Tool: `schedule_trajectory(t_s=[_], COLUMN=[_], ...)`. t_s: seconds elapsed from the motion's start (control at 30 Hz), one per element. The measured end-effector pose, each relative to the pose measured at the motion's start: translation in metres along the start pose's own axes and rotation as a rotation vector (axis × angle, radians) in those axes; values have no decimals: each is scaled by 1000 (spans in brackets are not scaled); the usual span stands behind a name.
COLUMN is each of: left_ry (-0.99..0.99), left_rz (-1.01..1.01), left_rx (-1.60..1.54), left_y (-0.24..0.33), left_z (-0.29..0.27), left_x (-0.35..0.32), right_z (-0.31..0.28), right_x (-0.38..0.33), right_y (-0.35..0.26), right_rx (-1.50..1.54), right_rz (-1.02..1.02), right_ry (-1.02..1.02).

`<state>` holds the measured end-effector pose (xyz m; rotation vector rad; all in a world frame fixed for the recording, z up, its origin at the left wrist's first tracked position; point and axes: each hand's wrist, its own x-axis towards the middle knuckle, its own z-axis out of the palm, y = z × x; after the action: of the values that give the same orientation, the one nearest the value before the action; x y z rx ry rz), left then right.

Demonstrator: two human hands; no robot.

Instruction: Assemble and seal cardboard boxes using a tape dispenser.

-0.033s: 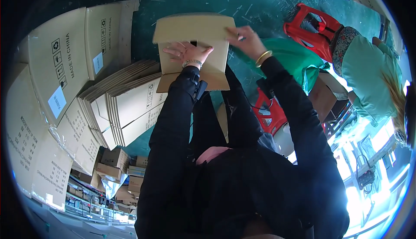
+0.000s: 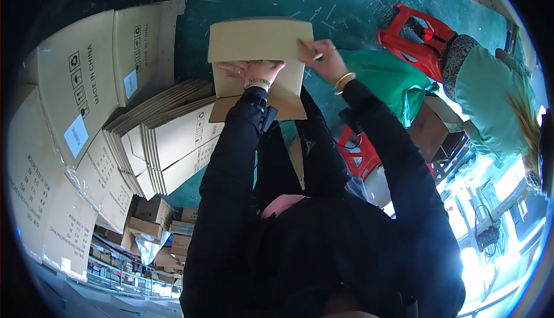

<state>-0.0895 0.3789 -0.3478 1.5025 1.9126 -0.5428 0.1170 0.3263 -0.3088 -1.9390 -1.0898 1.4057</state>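
My left hand [image 2: 252, 71] has its fingers [image 2: 234, 71] spread flat, pressing on the cardboard box [image 2: 258, 58] held out over the green floor [image 2: 340, 6]. My right hand [image 2: 323, 57] pinches the box's upper right edge. Left of it I see a fanned stack of flattened cartons [image 2: 167, 139]. Farther right sits a red stool [image 2: 416, 32] beside a person in a green top [image 2: 490, 96].
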Motion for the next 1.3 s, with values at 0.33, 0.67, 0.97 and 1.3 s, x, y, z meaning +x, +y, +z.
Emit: schedule_trajectory(t_s=[0.33, 0.67, 0.97, 1.3], left_ry=[-123, 523, 590, 798], left_rz=[766, 656, 534, 272], left_rx=[-12, 231, 518, -102], left_y=[-93, -94, -76, -90], left_z=[-47, -27, 16, 4], left_x=[-107, -37, 22, 33], right_z=[15, 12, 50, 39], right_x=[9, 28, 13, 0], right_y=[-15, 24, 62, 63], right_rx=[-753, 302, 408, 339], right_rz=[-125, 37, 262, 193], right_ry=[68, -103, 34, -25])
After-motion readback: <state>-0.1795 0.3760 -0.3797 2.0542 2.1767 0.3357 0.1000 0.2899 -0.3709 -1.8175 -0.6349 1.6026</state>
